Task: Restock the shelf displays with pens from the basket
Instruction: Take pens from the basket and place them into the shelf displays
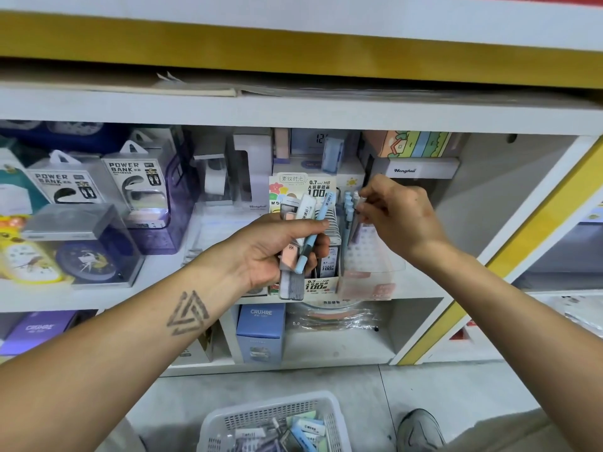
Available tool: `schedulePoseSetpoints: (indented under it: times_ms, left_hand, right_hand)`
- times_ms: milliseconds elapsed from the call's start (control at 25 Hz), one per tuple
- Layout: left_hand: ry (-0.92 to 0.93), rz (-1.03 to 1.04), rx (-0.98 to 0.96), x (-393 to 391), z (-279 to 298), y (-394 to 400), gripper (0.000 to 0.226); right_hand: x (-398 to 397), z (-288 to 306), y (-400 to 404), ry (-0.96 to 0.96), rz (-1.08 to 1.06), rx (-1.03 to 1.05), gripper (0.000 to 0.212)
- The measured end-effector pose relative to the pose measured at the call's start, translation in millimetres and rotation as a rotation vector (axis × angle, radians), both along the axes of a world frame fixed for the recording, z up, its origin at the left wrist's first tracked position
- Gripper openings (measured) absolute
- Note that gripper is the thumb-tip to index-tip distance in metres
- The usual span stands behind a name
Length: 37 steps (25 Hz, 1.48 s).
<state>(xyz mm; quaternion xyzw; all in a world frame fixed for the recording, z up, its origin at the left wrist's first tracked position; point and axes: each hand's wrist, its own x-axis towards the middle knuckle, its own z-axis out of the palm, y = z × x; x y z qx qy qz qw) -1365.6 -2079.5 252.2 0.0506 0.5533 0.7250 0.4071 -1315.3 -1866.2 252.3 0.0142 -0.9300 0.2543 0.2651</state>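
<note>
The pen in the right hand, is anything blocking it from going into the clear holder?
Nothing visible blocks it. The right hand pinches a pen just above the clear display holder, beside the blue pens already standing in it. The left hand grips its bundle of pens off to the left.

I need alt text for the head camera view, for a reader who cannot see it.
A person's right hand pinches a pen into a clear display holder on a shop shelf, while the left hand grips a bundle of pens. A white basket of stock sits on the floor below.
</note>
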Motion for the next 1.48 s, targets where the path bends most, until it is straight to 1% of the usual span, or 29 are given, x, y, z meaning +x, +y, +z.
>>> schedulePoseSetpoints:
  times_ms: [80,200,320,440,480,520,600,640,680,720,800,840,880,920,1040,1080,1120,1160,1240,1280,1320,1360,1400,1480]
  left_hand:
    - [-0.002,0.005,-0.003,-1,0,-1,0.021]
    - [0.0,0.02,-0.023,-2,0,-3,0.014]
    - [0.005,0.019,-0.031,-3,0,-5,0.014]
    - [0.023,0.003,-0.034,-2,0,-6,0.011]
    - [0.029,-0.003,-0.033,-1,0,-6,0.01]
    - [0.032,-0.008,-0.029,-1,0,-5,0.011]
    - [0.032,-0.023,-0.015,0,1,-6,0.014]
    - [0.035,-0.035,-0.009,1,1,-6,0.014]
    - [0.04,-0.048,-0.004,1,2,-6,0.013]
    - [0.043,-0.062,0.002,1,3,-6,0.011]
    - [0.049,-0.088,0.016,2,4,-6,0.006]
    - [0.053,-0.1,0.019,3,4,-6,0.005]
    - [0.055,-0.112,0.022,4,3,-6,0.005]
    - [0.056,-0.123,0.026,4,3,-6,0.006]
    - [0.065,-0.147,0.049,5,2,-8,0.007]
    - [0.074,-0.148,0.054,5,2,-9,0.006]
    - [0.083,-0.138,0.055,5,3,-10,0.006]
    - [0.089,-0.115,0.054,4,4,-10,0.006]
    - [0.082,-0.062,0.051,2,6,-12,0.006]
    - [0.073,-0.046,0.055,0,8,-13,0.008]
    - [0.059,-0.038,0.063,-1,10,-14,0.013]
    - [0.042,-0.034,0.072,-1,11,-15,0.019]
    - [0.025,-0.032,0.077,-1,12,-15,0.025]
    - [-0.005,-0.04,0.086,0,12,-16,0.031]
  right_hand:
    - [0,1,0,-0.014,0.003,0.001,0.007]
    - [0,3,2,-0.026,-0.013,-0.022,0.007]
    - [1,4,4,-0.004,-0.033,-0.015,0.007]
    - [0,-1,4,-0.059,-0.01,-0.009,0.003]
    - [0,-2,2,-0.081,0.0,0.02,0.003]
    - [0,-4,-1,-0.084,-0.001,0.087,0.008]
    - [0,-3,-3,-0.046,-0.026,0.257,0.018]
    - [1,1,-6,-0.006,-0.056,0.28,0.021]
    - [2,6,-10,0.021,-0.075,0.201,0.021]
    - [2,12,-14,0.002,-0.071,0.001,0.022]
    - [3,21,-27,-0.156,0.028,-0.515,0.029]
    - [4,23,-33,-0.216,0.077,-0.695,0.03]
    - [3,23,-38,-0.242,0.109,-0.809,0.029]
    - [3,22,-40,-0.24,0.113,-0.88,0.026]
    - [3,25,-37,-0.178,0.112,-1.012,0.022]
    - [2,26,-35,-0.167,0.12,-1.012,0.021]
    - [2,26,-34,-0.161,0.118,-0.939,0.021]
    - [2,25,-33,-0.136,0.086,-0.729,0.024]
    - [5,21,-28,0.029,0.016,-0.037,0.033]
    - [7,19,-27,0.122,0.051,0.239,0.038]
    - [9,20,-25,0.16,0.082,0.417,0.041]
    - [11,20,-24,0.169,0.094,0.532,0.042]
    - [12,19,-25,0.186,0.11,0.602,0.04]
    - [12,16,-31,0.222,0.216,0.621,0.027]
